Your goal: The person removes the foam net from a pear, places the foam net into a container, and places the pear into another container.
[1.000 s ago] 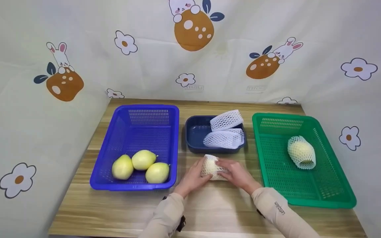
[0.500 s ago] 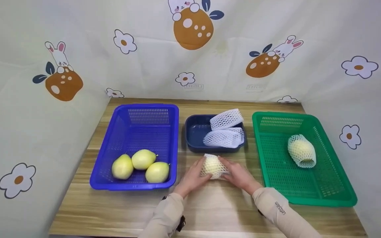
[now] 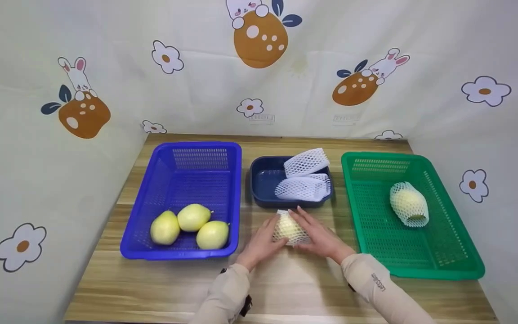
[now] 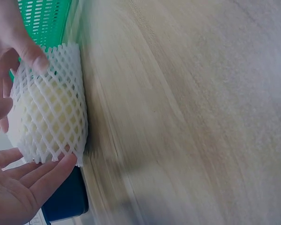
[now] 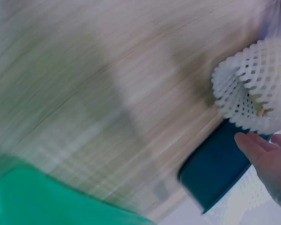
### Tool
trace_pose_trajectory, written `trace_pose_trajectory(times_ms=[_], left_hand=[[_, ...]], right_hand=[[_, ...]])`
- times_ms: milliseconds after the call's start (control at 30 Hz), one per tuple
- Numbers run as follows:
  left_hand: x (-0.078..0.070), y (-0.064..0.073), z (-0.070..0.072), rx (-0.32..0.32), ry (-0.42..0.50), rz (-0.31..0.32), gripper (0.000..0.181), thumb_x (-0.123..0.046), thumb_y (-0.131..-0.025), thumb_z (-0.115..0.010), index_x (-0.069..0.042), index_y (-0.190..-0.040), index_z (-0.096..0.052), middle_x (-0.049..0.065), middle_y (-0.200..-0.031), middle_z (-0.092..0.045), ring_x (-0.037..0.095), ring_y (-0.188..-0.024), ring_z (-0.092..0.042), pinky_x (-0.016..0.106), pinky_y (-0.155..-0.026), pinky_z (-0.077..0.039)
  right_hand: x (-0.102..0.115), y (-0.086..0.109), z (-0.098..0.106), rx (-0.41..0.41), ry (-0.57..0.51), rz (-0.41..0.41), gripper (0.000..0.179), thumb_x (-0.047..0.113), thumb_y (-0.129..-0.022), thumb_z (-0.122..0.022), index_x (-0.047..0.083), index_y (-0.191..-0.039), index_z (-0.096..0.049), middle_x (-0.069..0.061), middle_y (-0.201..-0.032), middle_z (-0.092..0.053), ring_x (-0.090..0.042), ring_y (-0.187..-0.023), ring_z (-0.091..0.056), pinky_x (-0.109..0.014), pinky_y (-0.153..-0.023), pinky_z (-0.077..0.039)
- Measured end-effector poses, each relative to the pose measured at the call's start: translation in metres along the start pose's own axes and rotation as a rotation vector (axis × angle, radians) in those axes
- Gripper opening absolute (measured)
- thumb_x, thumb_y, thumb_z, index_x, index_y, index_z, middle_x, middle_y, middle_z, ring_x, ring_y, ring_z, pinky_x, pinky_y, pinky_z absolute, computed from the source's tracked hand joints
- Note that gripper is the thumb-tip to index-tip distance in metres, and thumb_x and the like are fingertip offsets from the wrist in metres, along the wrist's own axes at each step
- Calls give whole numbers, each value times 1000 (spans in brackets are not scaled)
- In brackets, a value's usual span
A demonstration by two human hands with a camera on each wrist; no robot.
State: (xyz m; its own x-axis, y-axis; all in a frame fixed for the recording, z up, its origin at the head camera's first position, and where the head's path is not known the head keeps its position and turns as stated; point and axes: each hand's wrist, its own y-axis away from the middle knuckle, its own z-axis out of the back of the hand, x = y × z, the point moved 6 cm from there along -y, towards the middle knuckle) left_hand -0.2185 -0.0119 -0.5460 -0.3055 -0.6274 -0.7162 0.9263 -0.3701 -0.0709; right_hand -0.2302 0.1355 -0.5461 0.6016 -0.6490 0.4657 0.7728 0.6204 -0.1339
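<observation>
A pear in a white foam net [image 3: 290, 228] lies on the table between both hands. My left hand [image 3: 262, 245] holds its left side, with fingers at the far side and thumb at the near side. In the left wrist view the fingers [image 4: 51, 176] touch the net's edge. My right hand [image 3: 323, 237] is beside the other end, its fingers fairly straight and spread. In the right wrist view, the net's open end [image 5: 232, 89] shows the pear's stem inside, and the right fingertips are close to the rim; contact there is hard to tell.
A blue basket [image 3: 128, 225] with 3 bare pears stands left. Behind the hands, a dark blue tray [image 3: 263, 193] holds several foam nets [image 3: 306, 186]. The green basket [image 3: 376, 252] at right contains a netted pear [image 3: 408, 204].
My right hand's fingers have loosened from the net and straightened, reaching further toward the tray. The left hand and the netted pear have hardly moved.
</observation>
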Motion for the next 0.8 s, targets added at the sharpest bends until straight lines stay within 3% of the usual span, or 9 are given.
trace_pose_trajectory(times_ms=[167,300,433,533,667,733,800], left_hand=[[2,0,0,-18,22,0,62,-27,-83,-59,3,-131,-34,21,-126,-41,35,-113,-41,47,-94,-30],[5,-2,0,-50,44,11,56,-26,-86,-55,3,-129,-37,21,-124,-43,35,-112,-42,45,-93,-31],[5,-2,0,-62,44,-2,51,-25,-87,-53,2,-128,-40,20,-122,-46,34,-110,-44,45,-92,-32],[5,-2,1,-57,30,-4,49,-25,-88,-52,-1,-129,-41,18,-122,-46,33,-109,-45,45,-92,-33],[5,-1,0,-43,9,-6,46,-24,-88,-51,-4,-129,-42,17,-122,-46,33,-108,-46,46,-91,-33],[4,-1,0,-37,4,-8,45,-23,-89,-49,-5,-129,-42,17,-122,-46,34,-108,-46,47,-90,-33],[3,-1,1,-37,5,-12,44,-23,-89,-48,-5,-129,-43,17,-121,-46,34,-107,-46,47,-90,-34]], right_hand=[[5,1,3,-122,43,70,57,26,-79,-66,10,-130,-45,-15,-128,-43,-31,-103,-51,-41,-80,-45],[7,3,10,-242,43,138,42,15,-76,-69,3,-114,-59,-14,-115,-55,-28,-99,-55,-38,-79,-45],[9,4,13,-292,34,176,34,11,-73,-71,1,-105,-63,-14,-107,-60,-27,-98,-56,-37,-81,-45],[9,3,11,-255,49,167,46,17,-73,-72,4,-114,-57,-13,-113,-55,-27,-104,-51,-39,-84,-43],[6,2,1,-113,40,121,70,30,-73,-71,12,-133,-40,-17,-132,-35,-32,-114,-40,-45,-87,-39],[6,1,-4,-62,32,106,73,31,-75,-69,15,-137,-33,-19,-137,-28,-35,-113,-41,-46,-85,-40],[6,0,-5,-61,35,102,71,30,-77,-68,15,-137,-33,-19,-137,-28,-34,-108,-46,-44,-81,-43]])
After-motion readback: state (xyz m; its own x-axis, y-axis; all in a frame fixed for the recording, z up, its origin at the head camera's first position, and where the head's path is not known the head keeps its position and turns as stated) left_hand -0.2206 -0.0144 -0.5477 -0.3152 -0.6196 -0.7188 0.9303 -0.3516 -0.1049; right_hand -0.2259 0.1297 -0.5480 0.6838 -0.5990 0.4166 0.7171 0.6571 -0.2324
